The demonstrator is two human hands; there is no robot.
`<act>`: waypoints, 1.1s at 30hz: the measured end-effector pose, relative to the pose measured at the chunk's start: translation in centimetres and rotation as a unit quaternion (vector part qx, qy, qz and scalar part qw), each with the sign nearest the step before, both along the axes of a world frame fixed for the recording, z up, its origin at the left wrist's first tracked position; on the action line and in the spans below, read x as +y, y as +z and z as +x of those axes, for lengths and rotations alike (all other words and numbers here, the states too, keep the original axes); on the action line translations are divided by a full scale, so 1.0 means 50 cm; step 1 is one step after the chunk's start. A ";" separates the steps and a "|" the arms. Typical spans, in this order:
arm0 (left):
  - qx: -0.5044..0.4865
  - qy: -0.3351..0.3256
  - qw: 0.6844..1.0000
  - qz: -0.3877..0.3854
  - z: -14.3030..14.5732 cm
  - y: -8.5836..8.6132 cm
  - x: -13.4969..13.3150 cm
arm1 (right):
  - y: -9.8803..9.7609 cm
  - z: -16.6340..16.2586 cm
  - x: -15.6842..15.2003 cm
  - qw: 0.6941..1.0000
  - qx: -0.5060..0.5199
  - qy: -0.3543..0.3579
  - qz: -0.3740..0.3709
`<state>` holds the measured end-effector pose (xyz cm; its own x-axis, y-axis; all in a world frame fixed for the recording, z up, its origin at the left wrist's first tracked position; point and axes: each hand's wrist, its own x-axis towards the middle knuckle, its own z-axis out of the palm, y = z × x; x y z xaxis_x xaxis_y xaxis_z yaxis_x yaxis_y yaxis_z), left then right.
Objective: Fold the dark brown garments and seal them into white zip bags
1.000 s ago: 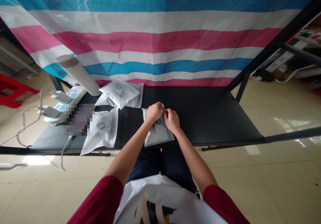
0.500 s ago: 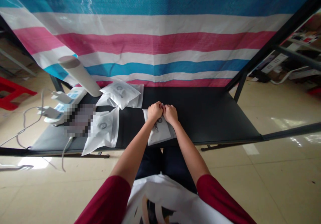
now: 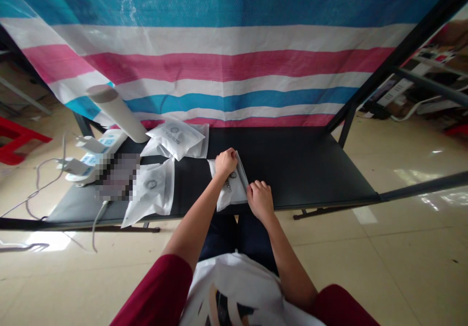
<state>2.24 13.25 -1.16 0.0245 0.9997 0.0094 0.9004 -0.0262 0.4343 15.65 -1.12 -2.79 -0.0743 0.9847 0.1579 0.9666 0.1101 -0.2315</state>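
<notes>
A frosted plastic zip bag (image 3: 233, 192) with dark lettering lies on the black bench top in front of me. My left hand (image 3: 226, 162) is closed on the far end of the bag's right-hand edge. At the near end of that same edge, my right hand (image 3: 260, 198) grips the bag with curled fingers. The bag's edge runs straight between the two hands. To the left lies another frosted bag (image 3: 152, 188), and farther back a small pile of similar bags (image 3: 176, 138) with printed logos.
A white power strip (image 3: 97, 160) with plugged-in chargers stands at the bench's left end, beside a blurred-out flat object (image 3: 119, 177) with a cable. A pale cylindrical bottle (image 3: 119, 114) is behind them. A striped sheet (image 3: 223, 67) hangs along the back of the black bench (image 3: 310, 165).
My right hand has slid toward me and to the right along the bag's edge, away from my left hand. The left hand stays in place at the far corner.
</notes>
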 end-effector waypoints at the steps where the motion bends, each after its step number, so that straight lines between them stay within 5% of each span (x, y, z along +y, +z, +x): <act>1: 0.000 0.000 1.000 -0.001 -0.001 0.000 0.000 | -0.002 0.003 -0.017 1.000 -0.001 0.001 0.001; 6: -0.004 -0.005 1.000 0.002 -0.003 0.005 -0.005 | -0.008 0.011 -0.068 1.000 0.011 0.002 0.004; 17: -0.013 -0.012 1.000 0.005 -0.002 0.031 -0.017 | -0.003 0.001 -0.074 0.993 0.108 -0.046 0.026; 24: -0.028 -0.031 0.999 0.005 -0.002 0.032 -0.021 | 0.014 0.018 -0.020 0.979 0.194 -0.023 -0.065; 33: -0.045 -0.038 0.998 0.011 -0.003 0.030 -0.022 | 0.036 0.019 0.062 0.979 0.167 -0.012 -0.118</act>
